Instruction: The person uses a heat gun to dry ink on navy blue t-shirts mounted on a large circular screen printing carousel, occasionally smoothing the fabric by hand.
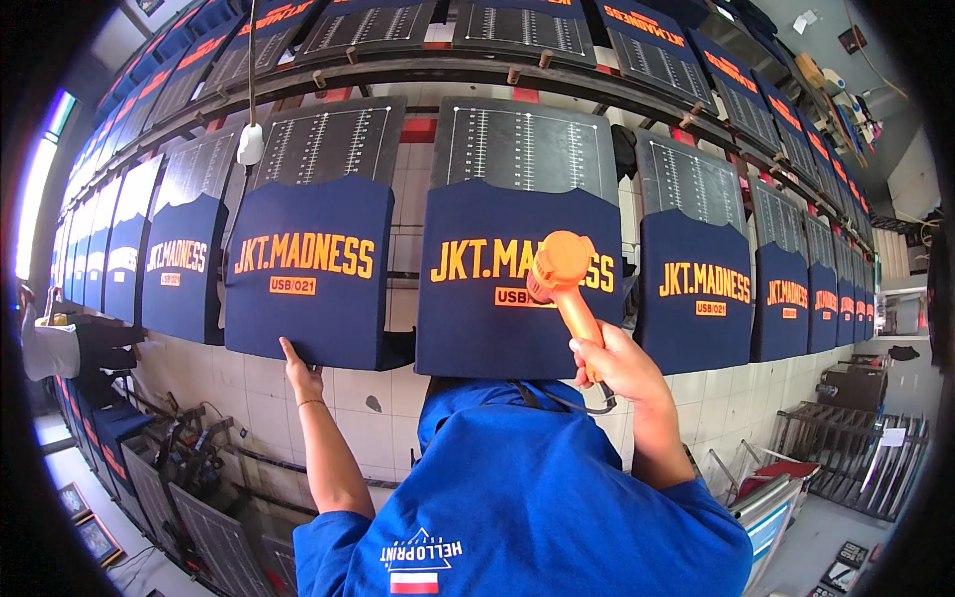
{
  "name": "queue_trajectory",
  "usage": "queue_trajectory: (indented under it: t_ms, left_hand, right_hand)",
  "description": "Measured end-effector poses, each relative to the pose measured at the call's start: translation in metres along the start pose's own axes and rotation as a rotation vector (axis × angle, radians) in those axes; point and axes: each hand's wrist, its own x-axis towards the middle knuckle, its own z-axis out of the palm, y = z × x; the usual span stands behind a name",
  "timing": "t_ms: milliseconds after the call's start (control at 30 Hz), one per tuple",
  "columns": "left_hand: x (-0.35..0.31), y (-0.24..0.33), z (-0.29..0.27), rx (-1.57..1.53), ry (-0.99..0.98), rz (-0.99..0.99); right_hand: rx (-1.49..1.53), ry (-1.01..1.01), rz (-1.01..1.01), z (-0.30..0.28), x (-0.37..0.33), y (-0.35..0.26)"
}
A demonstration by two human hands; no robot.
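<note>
My right hand [622, 363] is closed round the handle of an orange hair dryer [565, 261]. The dryer's head is above a navy T-shirt [468, 333] laid on a dark printing board [527, 149] and covers part of its orange lettering. To the left, another navy T-shirt [298, 323] with the same orange print lies on its own board [328, 144]. At that shirt's lower edge is my left hand [303, 373], one finger stretched onto the cloth and the others partly hidden by the edge. It holds no tool.
Boards with printed navy shirts run in long rows to both sides, with another row behind a dark rail [448, 68]. A white plug or switch [251, 144] hangs on a cord at the left. Metal racks [856, 458] stand at the right; a person [75, 348] is at the far left.
</note>
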Motion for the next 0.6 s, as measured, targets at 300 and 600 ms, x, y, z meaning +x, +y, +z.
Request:
queue_trajectory:
  t_ms: [300, 600]
  left_hand:
    - [0.007, -0.002, -0.007, 0.03, -0.014, 0.001]
    - [0.006, 0.026, -0.024, 0.469, -0.212, -0.191]
  right_hand:
    - [0.065, 0.03, 0.01, -0.013, -0.008, 0.002]
    - [0.053, 0.112, -0.021, -0.018, -0.012, 0.012]
